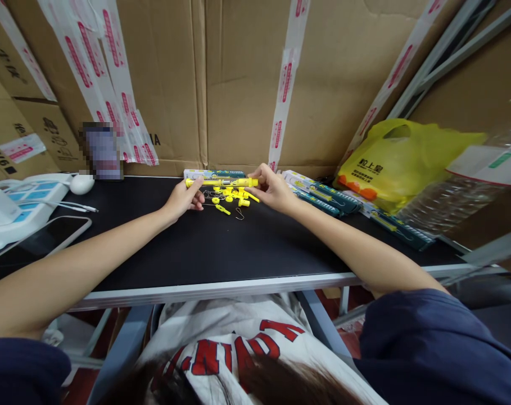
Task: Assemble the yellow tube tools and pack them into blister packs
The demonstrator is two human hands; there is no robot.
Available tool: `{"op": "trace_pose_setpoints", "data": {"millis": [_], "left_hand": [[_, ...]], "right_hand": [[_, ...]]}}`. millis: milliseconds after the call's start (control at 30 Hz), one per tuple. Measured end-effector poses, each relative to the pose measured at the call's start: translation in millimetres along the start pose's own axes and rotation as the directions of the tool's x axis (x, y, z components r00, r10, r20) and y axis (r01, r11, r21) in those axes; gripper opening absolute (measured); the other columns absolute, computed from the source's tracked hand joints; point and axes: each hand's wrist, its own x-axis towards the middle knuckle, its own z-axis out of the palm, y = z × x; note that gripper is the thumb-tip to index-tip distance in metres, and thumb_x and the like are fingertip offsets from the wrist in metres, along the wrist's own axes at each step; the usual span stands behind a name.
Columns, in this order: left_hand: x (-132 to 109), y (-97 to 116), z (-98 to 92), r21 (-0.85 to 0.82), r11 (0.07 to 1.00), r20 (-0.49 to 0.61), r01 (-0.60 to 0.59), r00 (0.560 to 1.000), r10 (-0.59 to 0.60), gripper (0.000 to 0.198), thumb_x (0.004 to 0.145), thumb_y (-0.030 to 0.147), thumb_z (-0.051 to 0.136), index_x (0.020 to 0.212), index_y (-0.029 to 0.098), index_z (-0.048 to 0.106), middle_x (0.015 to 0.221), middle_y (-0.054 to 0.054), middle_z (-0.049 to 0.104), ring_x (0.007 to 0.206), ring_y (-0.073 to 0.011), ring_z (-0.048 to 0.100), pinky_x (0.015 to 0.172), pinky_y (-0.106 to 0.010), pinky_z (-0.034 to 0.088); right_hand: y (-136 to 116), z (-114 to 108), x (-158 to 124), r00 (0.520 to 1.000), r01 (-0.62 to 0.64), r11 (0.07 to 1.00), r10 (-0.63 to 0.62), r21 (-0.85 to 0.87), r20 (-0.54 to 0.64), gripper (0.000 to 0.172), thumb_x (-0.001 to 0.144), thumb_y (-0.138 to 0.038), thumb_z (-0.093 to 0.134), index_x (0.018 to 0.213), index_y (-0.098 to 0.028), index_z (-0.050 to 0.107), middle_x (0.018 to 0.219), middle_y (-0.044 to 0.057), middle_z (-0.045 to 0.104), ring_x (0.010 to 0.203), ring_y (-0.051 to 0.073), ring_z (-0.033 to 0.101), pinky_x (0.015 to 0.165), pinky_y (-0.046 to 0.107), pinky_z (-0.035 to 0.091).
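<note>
Above the black tabletop (pixel 221 253), a slim yellow pen-like tool (pixel 227 183) with a see-through middle is held level between my hands. My left hand (pixel 184 198) grips its left end, thumb along the top. The fingers of my right hand (pixel 274 188) pinch the yellow right end. Just below and behind the tool lies a small pile of yellow plastic parts (pixel 234 194) with thin wire pieces among them. One yellow piece (pixel 222 210) and a bent wire hook (pixel 239 214) lie nearer to me. The tool's exact kind is not clear.
Flat green-and-white packages (pixel 322 194) lie to the right, beside a yellow plastic bag (pixel 390 163) and a large clear bottle (pixel 461 185). On the left are a power strip (pixel 23 205), a phone (pixel 40 239) and a propped phone (pixel 104 152). Cardboard (pixel 238 84) walls the back.
</note>
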Motion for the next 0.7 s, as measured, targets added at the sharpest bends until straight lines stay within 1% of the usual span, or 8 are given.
{"op": "trace_pose_setpoints", "data": {"millis": [167,333,433,567,700], "left_hand": [[0,0,0.4,-0.012,1.0,0.003,0.003,1.0,-0.003,0.034,0.093,0.051,0.055,0.089,0.018,0.048,0.054,0.004,0.059,0.041,-0.0078,0.055,0.048,-0.02,0.052],[-1,-1,2.8,-0.011,1.0,0.029,0.026,0.999,-0.025,0.036,0.091,0.052,0.056,0.084,0.018,0.047,0.054,0.004,0.059,0.041,-0.0076,0.055,0.049,-0.021,0.054],[-1,-2,4.7,0.006,1.0,0.079,0.013,0.997,-0.014,0.037,0.091,0.049,0.059,0.078,0.016,0.049,0.057,0.003,0.061,0.042,-0.0069,0.057,0.048,-0.019,0.053],[-1,-1,7.3,0.027,1.0,0.142,-0.008,0.99,0.004,0.037,0.088,0.047,0.064,0.073,0.014,0.055,0.057,0.003,0.059,0.043,-0.0055,0.056,0.047,-0.017,0.051],[-3,0,8.6,0.021,0.999,0.129,-0.029,0.991,0.026,0.037,0.088,0.046,0.064,0.071,0.015,0.055,0.053,0.004,0.056,0.042,-0.0053,0.054,0.048,-0.017,0.052]], "right_hand": [[-3,1,0,1.0,-0.003,1.0,0.003,0.023,0.001,0.034,0.088,-0.046,0.065,0.097,-0.024,0.04,0.056,-0.01,0.039,0.048,0.008,0.036,0.049,0.025,0.029],[-5,-1,1,0.999,-0.047,0.99,0.048,0.135,-0.007,0.033,0.091,-0.047,0.061,0.102,-0.024,0.04,0.051,-0.012,0.037,0.04,0.008,0.037,0.043,0.023,0.027],[-4,-6,6,0.996,-0.076,0.964,0.087,0.254,-0.032,0.038,0.089,-0.051,0.063,0.104,-0.025,0.041,0.053,-0.011,0.04,0.04,0.007,0.041,0.041,0.023,0.033],[1,-12,11,0.994,-0.103,0.915,0.111,0.39,0.002,0.047,0.085,-0.055,0.066,0.108,-0.025,0.038,0.06,-0.009,0.049,0.046,0.007,0.05,0.047,0.023,0.046],[1,-14,12,0.993,-0.115,0.891,0.11,0.439,0.038,0.047,0.086,-0.054,0.066,0.107,-0.024,0.038,0.06,-0.009,0.051,0.047,0.007,0.052,0.049,0.023,0.048]]}}
